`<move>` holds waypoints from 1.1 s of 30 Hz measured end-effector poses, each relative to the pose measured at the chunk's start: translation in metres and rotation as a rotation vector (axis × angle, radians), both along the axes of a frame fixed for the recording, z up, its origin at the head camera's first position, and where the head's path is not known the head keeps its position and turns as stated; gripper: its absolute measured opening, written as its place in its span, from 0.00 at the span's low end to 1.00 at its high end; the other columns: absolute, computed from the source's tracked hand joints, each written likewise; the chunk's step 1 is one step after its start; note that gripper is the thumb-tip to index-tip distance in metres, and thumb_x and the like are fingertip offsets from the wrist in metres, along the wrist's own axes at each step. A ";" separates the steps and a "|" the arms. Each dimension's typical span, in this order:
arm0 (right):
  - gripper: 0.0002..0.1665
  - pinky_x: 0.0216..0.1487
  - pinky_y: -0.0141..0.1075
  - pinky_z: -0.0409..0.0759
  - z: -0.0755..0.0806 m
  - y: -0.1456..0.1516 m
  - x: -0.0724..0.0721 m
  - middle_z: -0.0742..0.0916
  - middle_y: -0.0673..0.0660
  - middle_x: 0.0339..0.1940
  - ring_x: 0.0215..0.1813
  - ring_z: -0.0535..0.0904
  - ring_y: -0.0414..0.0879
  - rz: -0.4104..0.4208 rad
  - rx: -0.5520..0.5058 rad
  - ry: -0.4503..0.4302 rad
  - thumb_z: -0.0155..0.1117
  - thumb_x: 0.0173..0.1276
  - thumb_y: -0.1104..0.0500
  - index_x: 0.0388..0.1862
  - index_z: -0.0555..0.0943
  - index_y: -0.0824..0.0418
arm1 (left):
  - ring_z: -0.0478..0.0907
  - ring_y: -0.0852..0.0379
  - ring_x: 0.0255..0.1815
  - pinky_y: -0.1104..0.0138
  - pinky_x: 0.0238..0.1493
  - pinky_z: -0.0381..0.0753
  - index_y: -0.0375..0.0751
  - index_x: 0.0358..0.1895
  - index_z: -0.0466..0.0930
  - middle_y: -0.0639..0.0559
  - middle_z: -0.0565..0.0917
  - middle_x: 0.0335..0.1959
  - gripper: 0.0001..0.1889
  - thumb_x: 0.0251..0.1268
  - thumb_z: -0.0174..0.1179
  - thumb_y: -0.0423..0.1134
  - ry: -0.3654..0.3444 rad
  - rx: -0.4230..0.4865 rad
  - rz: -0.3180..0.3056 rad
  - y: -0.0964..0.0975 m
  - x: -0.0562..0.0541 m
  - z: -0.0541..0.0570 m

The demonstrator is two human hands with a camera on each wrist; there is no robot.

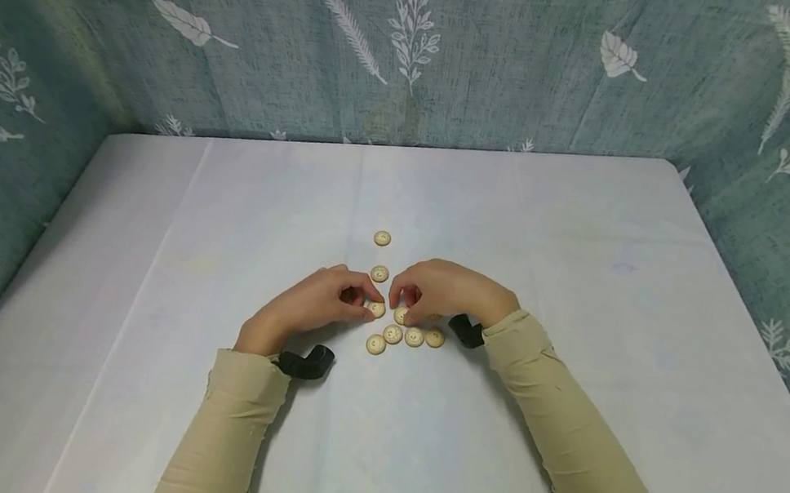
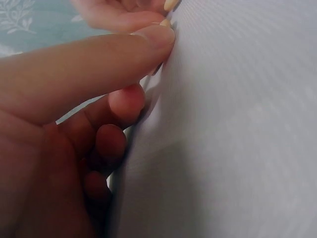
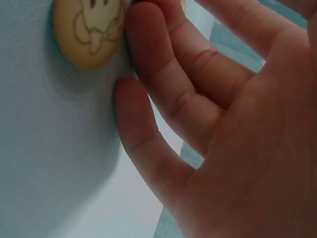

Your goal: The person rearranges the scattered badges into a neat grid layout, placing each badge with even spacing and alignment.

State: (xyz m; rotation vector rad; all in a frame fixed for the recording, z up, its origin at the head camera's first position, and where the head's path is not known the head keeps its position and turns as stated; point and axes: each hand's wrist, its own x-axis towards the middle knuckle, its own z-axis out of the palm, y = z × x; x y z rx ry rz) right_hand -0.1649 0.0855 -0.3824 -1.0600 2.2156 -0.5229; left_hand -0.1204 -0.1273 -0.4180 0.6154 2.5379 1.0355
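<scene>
My left hand pinches a round wooden button between thumb and forefinger, low over the white tabletop. Just right of it, my right hand holds a second wooden button between thumb and fingers. In the left wrist view, the left thumb covers most of the held button. A button with a drawn pattern and holes shows large in the right wrist view, beside the right fingers. Two more buttons, a far one and a nearer one, lie in line beyond the left fingertips.
On the near side of the hands lie several buttons, including one at the left and one at the right. A pale cloth covers the table. Green leaf-patterned fabric hangs behind it. Each wrist carries a black camera mount.
</scene>
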 end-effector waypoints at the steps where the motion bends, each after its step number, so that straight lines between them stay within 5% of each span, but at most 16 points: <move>1: 0.10 0.33 0.31 0.69 0.000 -0.001 0.000 0.78 0.47 0.25 0.29 0.71 0.39 0.005 0.001 0.008 0.68 0.52 0.60 0.35 0.79 0.53 | 0.65 0.58 0.28 0.65 0.30 0.64 0.56 0.36 0.79 0.57 0.72 0.21 0.10 0.49 0.66 0.45 0.000 0.000 0.001 0.000 0.000 0.000; 17: 0.09 0.32 0.32 0.68 0.000 0.001 -0.001 0.77 0.46 0.24 0.30 0.71 0.40 -0.035 0.007 0.011 0.68 0.52 0.59 0.30 0.76 0.53 | 0.65 0.58 0.29 0.66 0.31 0.65 0.55 0.35 0.78 0.56 0.72 0.21 0.09 0.50 0.66 0.44 -0.014 -0.004 0.010 0.000 -0.002 0.000; 23: 0.07 0.32 0.33 0.69 -0.004 0.006 -0.005 0.77 0.48 0.25 0.29 0.71 0.41 -0.100 -0.025 -0.056 0.66 0.55 0.59 0.32 0.77 0.52 | 0.66 0.59 0.30 0.66 0.32 0.66 0.56 0.36 0.78 0.56 0.73 0.24 0.08 0.52 0.64 0.44 -0.053 -0.012 0.043 -0.003 0.001 0.000; 33: 0.07 0.34 0.35 0.68 -0.004 0.020 -0.016 0.79 0.48 0.25 0.31 0.72 0.42 -0.172 -0.042 -0.037 0.66 0.56 0.57 0.29 0.76 0.53 | 0.66 0.59 0.30 0.65 0.33 0.67 0.58 0.37 0.79 0.55 0.73 0.25 0.09 0.51 0.64 0.43 -0.044 0.006 0.044 -0.001 0.001 0.002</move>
